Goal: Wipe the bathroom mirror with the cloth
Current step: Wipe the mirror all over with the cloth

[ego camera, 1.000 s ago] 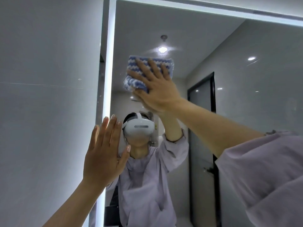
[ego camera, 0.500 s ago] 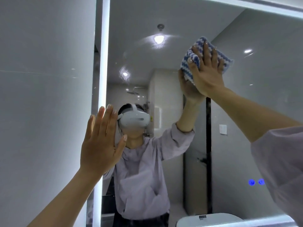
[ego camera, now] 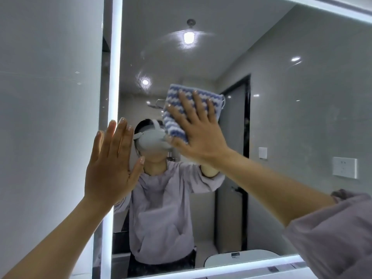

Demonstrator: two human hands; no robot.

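Both hands point(ego camera: 112, 168) point(ego camera: 201, 135) raised, fingers spread flat

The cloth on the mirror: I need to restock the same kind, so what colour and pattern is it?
The cloth has blue and white wavy zigzag stripes, seen in the head view.

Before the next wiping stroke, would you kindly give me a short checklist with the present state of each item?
1. Cloth flat against the mirror: ok.
2. Right hand spread over the cloth, fingers pressing: ok.
3. Left hand braced open at the lit left edge: ok.
4. Glass free of smears: not ok, streaks show near the ceiling light reflection.
5. Cloth damp enough: cannot tell.
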